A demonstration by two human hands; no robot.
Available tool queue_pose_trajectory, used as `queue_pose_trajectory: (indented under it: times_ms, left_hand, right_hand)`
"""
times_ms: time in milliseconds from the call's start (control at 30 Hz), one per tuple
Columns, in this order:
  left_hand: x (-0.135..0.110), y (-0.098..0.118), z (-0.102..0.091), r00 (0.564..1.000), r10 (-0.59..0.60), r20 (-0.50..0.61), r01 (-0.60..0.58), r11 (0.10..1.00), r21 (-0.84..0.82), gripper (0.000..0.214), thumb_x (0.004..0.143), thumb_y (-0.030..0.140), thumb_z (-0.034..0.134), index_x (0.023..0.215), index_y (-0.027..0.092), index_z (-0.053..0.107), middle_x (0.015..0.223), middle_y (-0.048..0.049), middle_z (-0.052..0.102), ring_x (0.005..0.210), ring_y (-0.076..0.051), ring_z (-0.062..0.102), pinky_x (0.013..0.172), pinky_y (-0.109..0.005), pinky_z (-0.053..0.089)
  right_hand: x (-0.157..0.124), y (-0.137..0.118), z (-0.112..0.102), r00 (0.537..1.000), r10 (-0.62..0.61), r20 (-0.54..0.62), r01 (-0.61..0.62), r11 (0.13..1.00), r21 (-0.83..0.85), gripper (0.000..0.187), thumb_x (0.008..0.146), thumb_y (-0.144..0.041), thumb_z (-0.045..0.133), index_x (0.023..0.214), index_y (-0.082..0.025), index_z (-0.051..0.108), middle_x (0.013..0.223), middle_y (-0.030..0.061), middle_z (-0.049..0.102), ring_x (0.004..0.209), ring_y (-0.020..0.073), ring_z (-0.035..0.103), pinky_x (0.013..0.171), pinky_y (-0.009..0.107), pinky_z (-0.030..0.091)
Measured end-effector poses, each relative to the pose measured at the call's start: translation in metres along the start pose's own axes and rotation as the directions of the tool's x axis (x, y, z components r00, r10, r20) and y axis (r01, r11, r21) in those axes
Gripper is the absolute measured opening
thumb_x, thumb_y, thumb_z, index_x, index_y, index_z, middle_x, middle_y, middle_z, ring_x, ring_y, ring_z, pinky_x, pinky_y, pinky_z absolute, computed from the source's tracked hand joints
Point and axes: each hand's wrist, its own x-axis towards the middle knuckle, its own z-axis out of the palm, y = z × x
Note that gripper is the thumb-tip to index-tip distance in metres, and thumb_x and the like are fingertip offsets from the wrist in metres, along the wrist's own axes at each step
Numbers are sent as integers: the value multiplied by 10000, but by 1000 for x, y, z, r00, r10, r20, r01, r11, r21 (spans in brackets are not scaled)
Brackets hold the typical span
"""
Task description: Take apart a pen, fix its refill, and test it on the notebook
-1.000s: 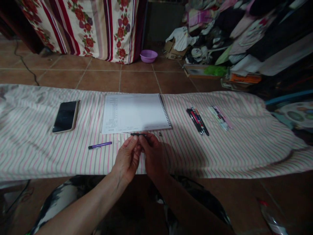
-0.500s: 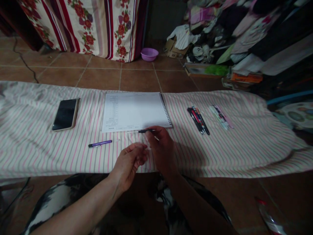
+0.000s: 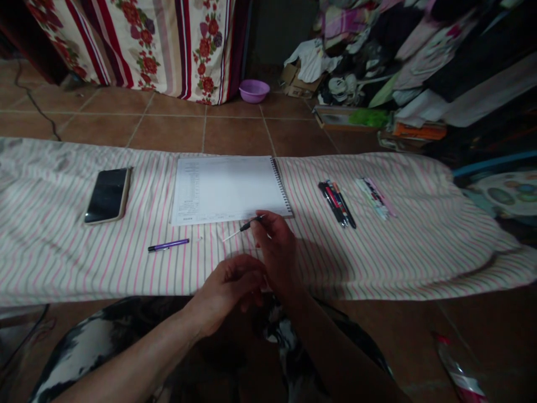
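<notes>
My right hand [image 3: 277, 243] is closed on a black pen part [image 3: 245, 226], pinched between thumb and fingers. A thin pale refill-like stick [image 3: 230, 235] juts from its left end, tilted down toward the cloth. My left hand [image 3: 235, 285] sits just below and left of it, fingers curled against the right palm; whether they hold anything small is hidden. Beyond the hands lies a spiral notebook [image 3: 235, 187], open at a mostly blank page. A purple pen [image 3: 168, 245] with black ends rests on the cloth to the left, beside a tiny clear piece [image 3: 198, 239].
A striped cloth [image 3: 126, 268] covers the low table. At left lies a phone [image 3: 107, 196]. Right of the notebook are a bunch of dark pens [image 3: 337, 204] and a group of pale pens [image 3: 376, 198]. On the floor stand a purple basin [image 3: 254, 91] and a bottle [image 3: 459, 369].
My left hand has moved down and right, toward the right palm. The black pen part has tilted, its pale stick now pointing down-left instead of nearly level.
</notes>
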Motion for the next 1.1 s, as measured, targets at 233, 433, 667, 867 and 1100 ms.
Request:
queue_pose_trajectory:
  times_ms: [233,433,667,867,1100]
  left_hand:
    - [-6,6,-10,988,69,135,-80,994,79,253,832,378,618,776,131,629,545,9,575,364,-21,375,380,-175,206]
    - [-8,37,-24,965,252,-73,-256,965,-59,224,767,335,673,704,124,632,484,17,526,369,-36,391,344,-152,193]
    - [-7,62,-46,880,338,-332,-405,901,-157,88,659,188,698,676,107,666,568,-16,568,450,-53,456,344,-114,320]
    - [-3,63,-52,862,256,-438,-390,886,-251,125,746,126,579,680,100,683,604,-33,580,531,-71,529,481,-128,470]
    - [4,65,-59,860,218,-460,-373,886,-276,124,739,116,568,680,90,675,596,-35,562,506,-78,516,395,-126,386]
  right_hand:
    - [-1,-1,-2,996,-92,-21,91,996,-26,192,757,-349,632,858,-193,586,776,24,671,698,142,620,600,255,486]
    - [-1,5,-3,997,-71,-9,72,997,36,202,775,-360,640,905,-210,605,843,22,668,730,137,608,590,246,466]
    - [2,13,3,1000,-17,6,16,985,173,218,768,-327,659,953,-212,641,839,1,666,643,94,547,549,222,402]
    - [3,5,6,972,236,16,-223,890,397,221,709,-310,705,896,-196,673,730,-20,648,597,77,524,502,193,375]
    - [1,-3,4,855,491,167,-477,619,624,81,665,-182,728,735,-189,688,735,-5,675,642,84,605,520,167,460]
